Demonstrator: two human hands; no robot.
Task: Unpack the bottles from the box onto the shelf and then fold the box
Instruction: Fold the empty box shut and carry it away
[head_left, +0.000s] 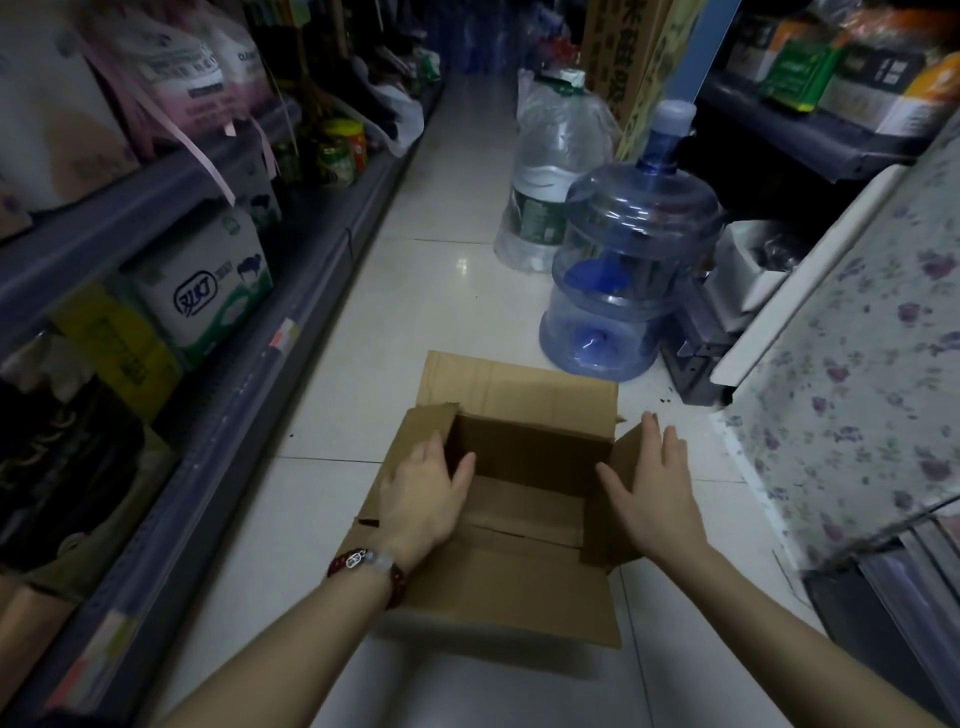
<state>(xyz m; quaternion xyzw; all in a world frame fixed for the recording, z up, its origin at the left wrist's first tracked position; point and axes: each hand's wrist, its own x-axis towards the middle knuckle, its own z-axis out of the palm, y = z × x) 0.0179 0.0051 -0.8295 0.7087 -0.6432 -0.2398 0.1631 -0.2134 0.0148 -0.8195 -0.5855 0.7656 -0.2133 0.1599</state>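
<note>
Head view: one cardboard box (519, 499), flaps open, nothing visible inside, on the white tiled floor (441, 291). My left hand (423, 496) and right hand (654, 486) lie flat, fingers spread, on its side flaps. Two water jugs (631, 260) beyond its far edge. Shelf (218, 415) runs along the aisle's left edge.

Head view, looking down a shop aisle. An open brown cardboard box (519, 499), flaps spread, sits on the white tiled floor (441, 291). The left hand (423, 496), with a dark red beaded bracelet (366, 566) at its wrist, rests flat on the left flap; the right hand (657, 491) lies spread on the right flap. Two stacked blue translucent plastic water jugs (634, 249) stand just beyond the box.
</note>
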